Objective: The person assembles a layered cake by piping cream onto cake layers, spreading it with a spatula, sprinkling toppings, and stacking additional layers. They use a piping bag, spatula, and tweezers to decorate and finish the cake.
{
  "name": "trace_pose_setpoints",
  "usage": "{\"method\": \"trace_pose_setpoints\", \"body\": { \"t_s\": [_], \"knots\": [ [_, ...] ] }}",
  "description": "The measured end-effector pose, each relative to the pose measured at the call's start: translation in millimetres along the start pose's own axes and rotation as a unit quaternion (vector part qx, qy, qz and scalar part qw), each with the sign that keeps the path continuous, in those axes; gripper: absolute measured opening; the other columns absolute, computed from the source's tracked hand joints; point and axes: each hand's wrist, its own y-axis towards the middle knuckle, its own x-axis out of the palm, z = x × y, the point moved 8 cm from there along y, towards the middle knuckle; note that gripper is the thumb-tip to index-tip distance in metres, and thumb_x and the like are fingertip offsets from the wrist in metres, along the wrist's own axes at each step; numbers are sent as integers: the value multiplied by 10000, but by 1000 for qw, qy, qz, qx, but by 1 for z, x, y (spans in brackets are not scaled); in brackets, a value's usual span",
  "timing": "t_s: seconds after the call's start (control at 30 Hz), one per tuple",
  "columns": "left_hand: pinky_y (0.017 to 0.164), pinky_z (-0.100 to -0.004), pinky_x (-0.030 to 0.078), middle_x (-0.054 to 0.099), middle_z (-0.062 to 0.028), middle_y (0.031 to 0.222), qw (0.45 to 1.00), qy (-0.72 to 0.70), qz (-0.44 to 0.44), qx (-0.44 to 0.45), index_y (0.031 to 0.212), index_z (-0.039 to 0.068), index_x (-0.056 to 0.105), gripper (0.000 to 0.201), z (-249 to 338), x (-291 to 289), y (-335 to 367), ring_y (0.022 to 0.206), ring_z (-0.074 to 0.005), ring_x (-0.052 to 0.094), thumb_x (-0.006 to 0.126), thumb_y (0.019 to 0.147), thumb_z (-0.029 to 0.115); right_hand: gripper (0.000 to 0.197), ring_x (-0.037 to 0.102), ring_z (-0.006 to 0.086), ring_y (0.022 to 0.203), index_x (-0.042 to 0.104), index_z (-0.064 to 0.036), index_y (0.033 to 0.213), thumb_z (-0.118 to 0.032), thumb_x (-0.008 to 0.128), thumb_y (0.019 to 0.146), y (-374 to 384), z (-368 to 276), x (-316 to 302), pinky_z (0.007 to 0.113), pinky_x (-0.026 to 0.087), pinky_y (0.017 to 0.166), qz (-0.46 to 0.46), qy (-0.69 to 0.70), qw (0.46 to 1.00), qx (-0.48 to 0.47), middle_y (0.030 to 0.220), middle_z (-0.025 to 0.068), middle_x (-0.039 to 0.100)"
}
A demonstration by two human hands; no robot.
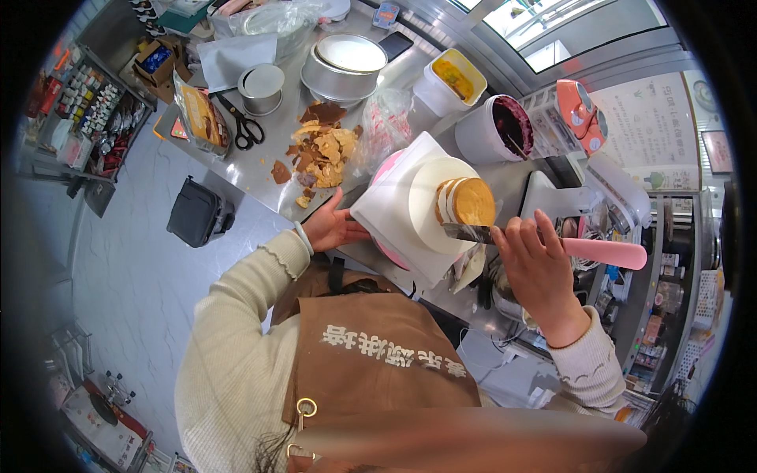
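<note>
My right hand (532, 260) grips a palette knife (603, 251) by its pink handle. The metal blade lies against the near side of a small layered cake (475, 202), which has a golden-brown top and white cream between its layers. The cake sits on a round white board (426, 185), over a square white board (378, 206). Below the boards shows the pink edge of a round turntable (388, 167). My left hand (335, 225) is at the turntable's left side, fingers stretched out and thumb up, holding nothing; its fingertips are partly hidden by the boards.
Cake scraps (325, 150), a clear plastic bag (385, 126) and black scissors (246, 126) lie beyond my left hand. Round metal cake tins (341, 75) stand farther back. A tub of dark purple filling (505, 130), a tub of yellow filling (451, 79) and a stand mixer (619, 189) are at the right.
</note>
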Motion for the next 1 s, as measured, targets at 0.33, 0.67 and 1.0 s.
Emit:
{"method": "trace_pose_setpoints", "body": {
  "t_s": [0.33, 0.67, 1.0],
  "knots": [
    [1069, -398, 461, 629, -183, 1324, 999, 9, -6, 53, 1480, 53, 433, 847, 21, 11, -9, 1187, -275, 628, 245, 1011, 734, 256, 575, 190, 1110, 693, -69, 1144, -194, 578, 953, -16, 6, 5, 385, 347, 1184, 5, -18, 1000, -1, 1069, 27, 622],
    [1087, -361, 444, 589, -142, 1398, 938, 280, 133, 158, 1455, 44, 483, 644, 57, 17, -18, 1271, -251, 582, 422, 1059, 549, 400, 573, 246, 1037, 739, -155, 1168, -119, 704, 771, -137, 64, -3, 457, 413, 1046, 29, 187, 948, 255, 1065, 77, 570],
    [1242, -549, 78, 192, -258, 1649, 402, 814, -49, 417, 1589, -28, 169, 1098, 80, 267, -9, 1557, -380, 132, 689, 869, 618, 408, 542, 274, 891, 735, -175, 1255, -114, 762, 852, -132, -12, 115, 377, 482, 777, 210, 459, 726, 468, 977, 101, 542]
  ]
}}
